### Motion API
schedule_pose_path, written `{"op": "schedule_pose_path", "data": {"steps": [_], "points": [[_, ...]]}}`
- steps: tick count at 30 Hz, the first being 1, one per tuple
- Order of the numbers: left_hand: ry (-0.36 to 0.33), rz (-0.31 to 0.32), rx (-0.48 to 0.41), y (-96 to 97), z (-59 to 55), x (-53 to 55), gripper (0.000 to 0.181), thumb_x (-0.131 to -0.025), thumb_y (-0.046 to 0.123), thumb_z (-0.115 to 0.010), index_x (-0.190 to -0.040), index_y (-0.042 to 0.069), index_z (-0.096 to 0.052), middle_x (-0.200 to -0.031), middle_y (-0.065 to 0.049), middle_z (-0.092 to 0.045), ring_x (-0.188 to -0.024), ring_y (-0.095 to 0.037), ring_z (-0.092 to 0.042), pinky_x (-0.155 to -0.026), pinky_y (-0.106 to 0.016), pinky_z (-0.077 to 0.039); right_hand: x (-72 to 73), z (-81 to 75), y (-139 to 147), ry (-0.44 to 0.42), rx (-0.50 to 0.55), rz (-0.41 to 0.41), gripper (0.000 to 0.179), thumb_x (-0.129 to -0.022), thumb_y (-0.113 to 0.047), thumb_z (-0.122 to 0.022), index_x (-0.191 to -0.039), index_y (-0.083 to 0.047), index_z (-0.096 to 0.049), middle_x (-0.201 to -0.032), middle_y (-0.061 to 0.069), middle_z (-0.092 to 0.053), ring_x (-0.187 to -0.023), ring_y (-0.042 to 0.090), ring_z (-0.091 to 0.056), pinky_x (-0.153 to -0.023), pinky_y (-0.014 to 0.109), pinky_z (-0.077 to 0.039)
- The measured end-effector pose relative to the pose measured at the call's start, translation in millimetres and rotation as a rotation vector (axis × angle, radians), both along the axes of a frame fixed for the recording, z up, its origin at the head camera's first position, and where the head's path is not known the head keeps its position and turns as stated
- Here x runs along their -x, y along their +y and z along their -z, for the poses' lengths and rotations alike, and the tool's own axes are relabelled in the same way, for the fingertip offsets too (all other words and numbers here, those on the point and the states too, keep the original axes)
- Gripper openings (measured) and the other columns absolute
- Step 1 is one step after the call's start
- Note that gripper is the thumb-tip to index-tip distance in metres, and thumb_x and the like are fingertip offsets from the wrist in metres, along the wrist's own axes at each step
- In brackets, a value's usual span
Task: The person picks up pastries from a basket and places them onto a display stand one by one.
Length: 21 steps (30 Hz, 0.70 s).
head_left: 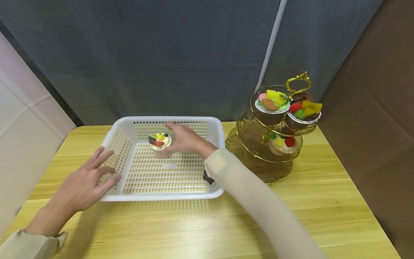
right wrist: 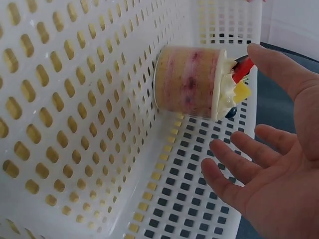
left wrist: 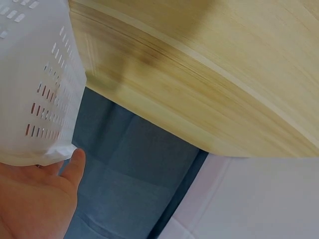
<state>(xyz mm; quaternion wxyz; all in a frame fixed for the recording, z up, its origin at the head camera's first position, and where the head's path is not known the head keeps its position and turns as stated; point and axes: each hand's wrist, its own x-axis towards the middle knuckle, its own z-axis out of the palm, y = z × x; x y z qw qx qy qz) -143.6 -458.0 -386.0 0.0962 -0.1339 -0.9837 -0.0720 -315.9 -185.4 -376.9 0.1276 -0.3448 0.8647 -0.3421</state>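
A dessert cup (head_left: 160, 144) topped with cream and fruit stands upright on the floor of the white plastic basket (head_left: 161, 197). Its clear side shows pink and tan layers in the right wrist view, where the whole cup (right wrist: 185, 82) is visible. My right hand (head_left: 187, 139) reaches into the basket beside this cup. Thumb and fingers are spread around its top, and a gap shows between the fingers and the cup in the right wrist view. My left hand (head_left: 84, 182) is at the basket's left rim with its fingers loosely extended; whether it presses the rim I cannot tell.
Right of the basket is a three-tier gold-rimmed stand (head_left: 255, 158). Fruit-topped brown cups (head_left: 273, 116) crowd its top tier; another dessert cup (head_left: 281, 146) sits lower. A small black object (head_left: 208, 177) lies in the basket near my right sleeve. Dark curtain (head_left: 145, 57) hangs behind the table.
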Motion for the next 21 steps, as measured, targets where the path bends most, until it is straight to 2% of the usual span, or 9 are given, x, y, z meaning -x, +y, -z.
{"op": "schedule_pose_path", "data": {"steps": [6, 9, 16, 21], "points": [[0.003, 0.000, -0.013, 0.0, 1.5, 0.0, 0.040, -0.097, 0.036, -0.060, -0.097, -0.001, -0.076, -0.147, -0.024, -0.044, -0.150, -0.039, -0.017, -0.083, -0.068, -0.045, 2.0, 3.8, -7, 0.034, -0.010, -0.029, 0.099, -0.073, -0.040, -0.087, -0.153, -0.013, -0.037, -0.148, 0.008, -0.050, -0.135, 0.022, -0.047, -0.107, 0.034, -0.040], [0.002, -0.002, -0.012, -0.4, 0.3, -0.8, 0.040, -0.097, 0.036, -0.059, -0.097, 0.000, -0.076, -0.147, -0.024, -0.044, -0.150, -0.038, -0.017, -0.085, -0.068, -0.044, 3.5, 5.4, -12, 0.047, -0.029, -0.032, 0.098, -0.073, -0.040, -0.086, -0.153, -0.014, -0.036, -0.145, 0.005, -0.052, -0.132, 0.020, -0.049, -0.106, 0.031, -0.040], [-0.011, -0.005, -0.018, 0.6, 0.3, -1.6, 0.036, -0.098, 0.034, -0.058, -0.093, 0.004, -0.076, -0.148, -0.024, -0.043, -0.150, -0.038, -0.015, -0.083, -0.069, -0.045, 5.0, 11.2, -16, -0.018, -0.028, -0.024, 0.100, -0.073, -0.035, -0.088, -0.154, -0.015, -0.034, -0.149, 0.004, -0.049, -0.135, 0.021, -0.046, -0.109, 0.033, -0.038], [-0.012, -0.003, -0.022, -0.3, 0.2, -1.3, 0.036, -0.098, 0.034, -0.058, -0.094, 0.004, -0.076, -0.148, -0.024, -0.043, -0.150, -0.038, -0.015, -0.084, -0.069, -0.044, 6.1, 14.1, -19, -0.025, -0.048, -0.015, 0.098, -0.074, -0.036, -0.088, -0.154, -0.015, -0.035, -0.151, 0.002, -0.047, -0.136, 0.021, -0.045, -0.109, 0.032, -0.038]]}}
